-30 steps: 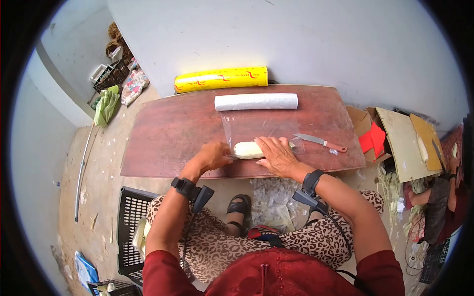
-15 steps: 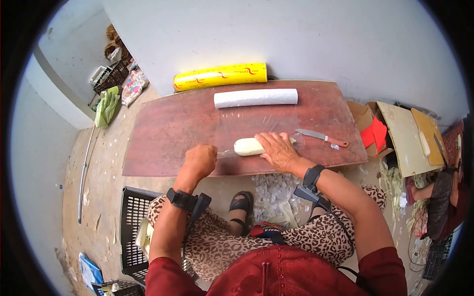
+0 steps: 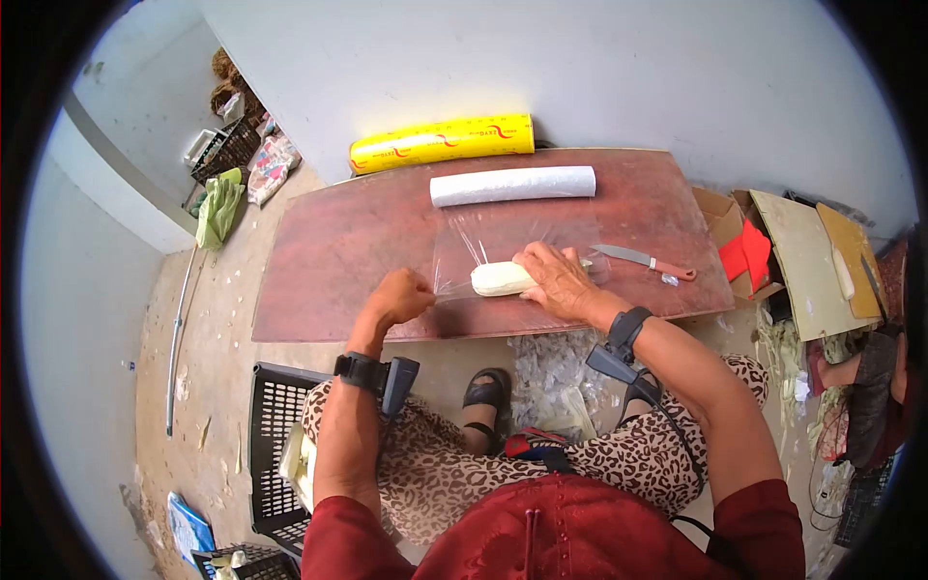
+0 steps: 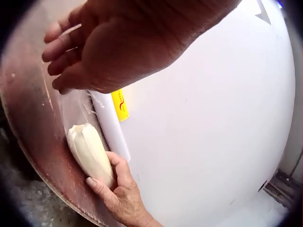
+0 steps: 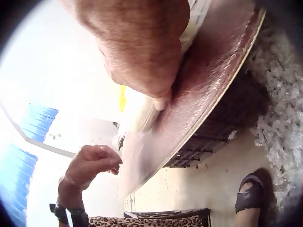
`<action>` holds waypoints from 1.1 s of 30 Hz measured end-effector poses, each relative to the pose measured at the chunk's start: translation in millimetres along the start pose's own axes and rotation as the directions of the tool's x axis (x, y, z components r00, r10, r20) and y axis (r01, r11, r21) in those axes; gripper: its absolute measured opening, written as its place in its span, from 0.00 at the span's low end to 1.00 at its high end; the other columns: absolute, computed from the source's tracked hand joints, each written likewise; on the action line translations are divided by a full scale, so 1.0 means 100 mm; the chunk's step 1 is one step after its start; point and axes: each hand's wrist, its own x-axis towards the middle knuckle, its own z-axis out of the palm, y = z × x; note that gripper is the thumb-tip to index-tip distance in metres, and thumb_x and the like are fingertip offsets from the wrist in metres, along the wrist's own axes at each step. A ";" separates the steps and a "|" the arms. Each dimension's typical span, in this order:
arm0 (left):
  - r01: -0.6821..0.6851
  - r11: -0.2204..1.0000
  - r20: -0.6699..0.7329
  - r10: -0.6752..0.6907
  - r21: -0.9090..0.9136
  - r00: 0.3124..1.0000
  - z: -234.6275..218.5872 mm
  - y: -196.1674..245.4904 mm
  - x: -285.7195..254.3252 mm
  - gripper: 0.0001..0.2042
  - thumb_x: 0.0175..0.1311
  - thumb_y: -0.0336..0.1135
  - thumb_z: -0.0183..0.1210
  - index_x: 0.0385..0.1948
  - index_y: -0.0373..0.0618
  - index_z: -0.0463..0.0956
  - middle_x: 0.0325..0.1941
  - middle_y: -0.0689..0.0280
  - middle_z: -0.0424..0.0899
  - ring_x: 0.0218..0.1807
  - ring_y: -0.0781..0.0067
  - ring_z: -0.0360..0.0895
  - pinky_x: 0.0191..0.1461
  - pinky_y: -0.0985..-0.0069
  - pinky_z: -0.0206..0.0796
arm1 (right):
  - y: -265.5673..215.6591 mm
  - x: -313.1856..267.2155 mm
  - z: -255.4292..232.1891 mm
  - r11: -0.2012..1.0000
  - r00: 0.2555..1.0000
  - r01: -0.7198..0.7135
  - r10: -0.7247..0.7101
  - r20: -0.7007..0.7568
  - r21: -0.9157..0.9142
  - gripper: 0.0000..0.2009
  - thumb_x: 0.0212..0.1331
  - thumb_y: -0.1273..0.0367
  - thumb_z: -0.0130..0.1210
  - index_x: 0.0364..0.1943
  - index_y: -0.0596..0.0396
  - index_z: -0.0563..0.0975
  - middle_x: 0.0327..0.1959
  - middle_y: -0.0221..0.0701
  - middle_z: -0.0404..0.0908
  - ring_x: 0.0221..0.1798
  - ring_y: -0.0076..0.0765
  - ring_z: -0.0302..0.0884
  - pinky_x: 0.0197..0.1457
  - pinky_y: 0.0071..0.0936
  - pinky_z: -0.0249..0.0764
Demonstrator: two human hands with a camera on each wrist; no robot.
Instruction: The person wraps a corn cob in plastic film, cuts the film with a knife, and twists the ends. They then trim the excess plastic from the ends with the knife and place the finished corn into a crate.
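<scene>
A trimmed ear of corn (image 3: 501, 278) in its pale husk lies on clear plastic film (image 3: 512, 232) near the table's front edge. My right hand (image 3: 559, 280) grips its right part, fingers over the top and thumb along the near side, as the left wrist view shows. To the left of the corn, my left hand (image 3: 398, 298) is raised a little over the table, its bent fingertips at the film's left edge, pinching it. The film runs back from the corn to a white roll of plastic wrap (image 3: 512, 186).
A knife (image 3: 643, 261) with a reddish handle lies right of the corn. Behind the white roll is a yellow printed roll (image 3: 442, 143) by the wall. A black crate (image 3: 280, 454) stands at my left leg; cardboard boxes (image 3: 720, 217) are beyond the table's right end.
My left hand drew away leftward from the corn, stretching the film, then turned from a fist with its fingers toward the film's edge. My right hand stays on the corn.
</scene>
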 end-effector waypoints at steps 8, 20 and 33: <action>0.133 0.974 -0.451 -0.037 0.183 0.892 0.19 -0.24 0.21 0.18 0.59 0.42 0.56 0.40 0.34 0.81 0.38 0.44 0.83 0.42 0.41 0.80 0.48 0.58 0.72 | 0.03 -0.03 0.03 0.999 1.000 0.030 -0.030 -0.005 -0.009 0.27 0.52 0.67 0.64 0.57 0.46 0.68 0.51 0.32 0.70 0.58 0.38 0.67 0.56 0.41 0.58; -0.108 0.938 -0.379 -0.026 -0.328 0.925 0.40 0.16 0.31 0.21 0.57 0.44 0.65 0.42 0.31 0.79 0.33 0.52 0.83 0.38 0.58 0.81 0.43 0.64 0.73 | 0.03 -0.02 0.03 0.999 0.999 0.037 -0.037 -0.021 -0.029 0.28 0.50 0.67 0.65 0.58 0.48 0.68 0.52 0.32 0.71 0.58 0.39 0.67 0.55 0.42 0.58; 0.112 0.594 -0.170 -0.398 -0.797 0.902 0.53 0.10 0.08 0.08 0.65 0.32 0.56 0.27 0.40 0.72 0.18 0.67 0.72 0.13 0.77 0.67 0.17 0.77 0.66 | 0.01 0.00 -0.02 1.000 1.000 -0.012 0.012 0.021 -0.002 0.29 0.49 0.64 0.66 0.58 0.47 0.68 0.52 0.32 0.69 0.58 0.39 0.66 0.54 0.42 0.57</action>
